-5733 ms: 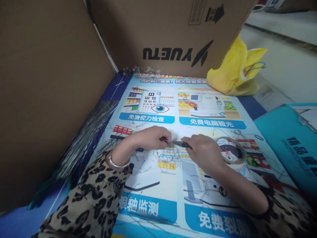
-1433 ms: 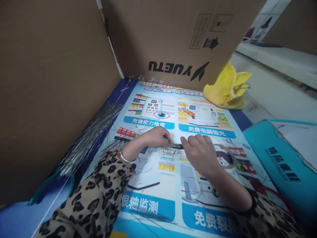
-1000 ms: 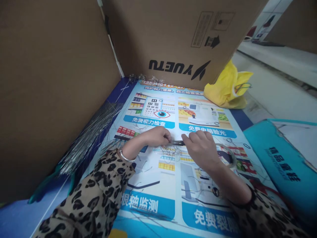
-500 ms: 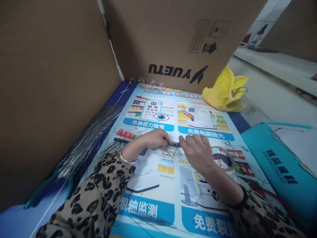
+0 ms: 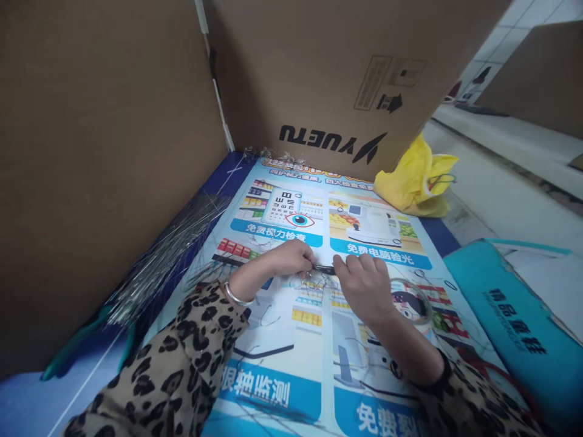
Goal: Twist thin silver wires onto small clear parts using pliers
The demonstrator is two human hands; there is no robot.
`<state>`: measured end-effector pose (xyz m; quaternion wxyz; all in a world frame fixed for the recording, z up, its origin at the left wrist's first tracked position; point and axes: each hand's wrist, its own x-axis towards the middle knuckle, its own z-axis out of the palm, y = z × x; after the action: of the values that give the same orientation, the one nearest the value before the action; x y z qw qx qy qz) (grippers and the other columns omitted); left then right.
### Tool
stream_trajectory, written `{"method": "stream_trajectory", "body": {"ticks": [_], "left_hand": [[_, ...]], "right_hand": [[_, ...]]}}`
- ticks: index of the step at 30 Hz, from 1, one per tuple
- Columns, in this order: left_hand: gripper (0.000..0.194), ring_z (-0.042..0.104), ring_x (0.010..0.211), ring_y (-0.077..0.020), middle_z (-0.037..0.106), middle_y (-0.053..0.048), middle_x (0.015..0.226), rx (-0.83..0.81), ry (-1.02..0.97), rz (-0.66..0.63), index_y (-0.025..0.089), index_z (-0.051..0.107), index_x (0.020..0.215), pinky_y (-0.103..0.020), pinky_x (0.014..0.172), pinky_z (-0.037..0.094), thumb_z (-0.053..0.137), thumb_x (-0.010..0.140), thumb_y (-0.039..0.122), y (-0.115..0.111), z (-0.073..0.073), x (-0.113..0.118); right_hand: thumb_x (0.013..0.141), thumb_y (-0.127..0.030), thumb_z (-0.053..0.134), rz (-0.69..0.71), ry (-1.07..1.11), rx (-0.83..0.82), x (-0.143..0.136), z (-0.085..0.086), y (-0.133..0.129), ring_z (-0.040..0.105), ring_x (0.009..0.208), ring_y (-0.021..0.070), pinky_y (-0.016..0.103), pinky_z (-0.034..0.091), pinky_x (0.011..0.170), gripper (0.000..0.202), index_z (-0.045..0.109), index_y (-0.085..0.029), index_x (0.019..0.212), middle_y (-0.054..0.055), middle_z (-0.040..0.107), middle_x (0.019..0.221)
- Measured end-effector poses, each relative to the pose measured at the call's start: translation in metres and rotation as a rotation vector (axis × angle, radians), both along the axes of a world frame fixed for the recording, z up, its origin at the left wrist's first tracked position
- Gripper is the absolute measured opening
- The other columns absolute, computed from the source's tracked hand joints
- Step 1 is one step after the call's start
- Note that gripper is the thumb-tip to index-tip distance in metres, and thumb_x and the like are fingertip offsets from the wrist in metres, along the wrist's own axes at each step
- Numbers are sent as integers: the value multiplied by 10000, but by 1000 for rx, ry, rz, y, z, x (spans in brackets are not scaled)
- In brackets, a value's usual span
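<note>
My right hand (image 5: pixel 364 288) is closed in a fist around a pair of pliers (image 5: pixel 325 269), whose dark metal jaws point left; the handles are hidden in the palm. The fingertips of my left hand (image 5: pixel 294 258) are pinched together at the tip of the jaws, on a thin wire piece (image 5: pixel 314 283) with small loops showing just below. The exact grip is too small to make out. Both hands are above a printed poster (image 5: pixel 326 340). A roll of clear tape (image 5: pixel 426 306) lies under my right forearm.
A bundle of straight wires (image 5: pixel 155 264) lies at left beside teal-handled pliers (image 5: pixel 75 346). Cardboard walls (image 5: pixel 109 152) stand left and behind, with small wire pieces (image 5: pixel 291 162) along the back. A yellow bag (image 5: pixel 410 182) and a teal shoebox (image 5: pixel 496 303) are at right; cut wires are scattered about.
The camera view has shifted slightly, so the scene sits a little lower. Both hands keep their hold, with the plier jaws still between them and turned slightly.
</note>
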<state>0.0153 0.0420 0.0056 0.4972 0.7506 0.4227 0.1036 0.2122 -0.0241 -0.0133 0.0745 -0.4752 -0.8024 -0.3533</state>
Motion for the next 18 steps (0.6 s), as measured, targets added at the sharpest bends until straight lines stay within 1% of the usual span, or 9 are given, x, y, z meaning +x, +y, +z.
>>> {"method": "stream_trajectory", "body": {"ticks": [4, 8, 12, 18], "left_hand": [[196, 512, 452, -91, 602, 7, 529, 3, 6, 37, 130, 667, 735, -174, 428, 365, 503, 631, 160, 0, -3, 2], [193, 554, 504, -100, 605, 5, 527, 14, 13, 57, 127, 667, 719, -170, 468, 399, 501, 623, 144, 1, -2, 4], [189, 561, 508, -106, 609, 3, 530, 18, 16, 67, 127, 665, 706, -170, 461, 399, 499, 619, 146, 0, -1, 5], [201, 544, 477, -96, 613, -3, 557, -4, 5, 88, 129, 658, 738, -167, 426, 370, 493, 627, 161, -1, -1, 6]], "right_hand": [[842, -205, 492, -31, 8, -19, 0, -2, 0, 370, 731, 185, 364, 185, 657, 180, 610, -189, 977, 45, 514, 704], [839, -208, 494, -58, 16, -43, 0, -3, 0, 371, 731, 187, 358, 179, 648, 169, 609, -184, 959, 48, 514, 703], [828, -196, 502, -61, 33, -75, 1, -3, 0, 369, 730, 187, 354, 178, 644, 169, 613, -174, 953, 56, 525, 710], [834, -172, 479, -78, 46, -112, 2, -2, 2, 374, 736, 196, 352, 182, 648, 193, 619, -175, 967, 66, 541, 724]]}}
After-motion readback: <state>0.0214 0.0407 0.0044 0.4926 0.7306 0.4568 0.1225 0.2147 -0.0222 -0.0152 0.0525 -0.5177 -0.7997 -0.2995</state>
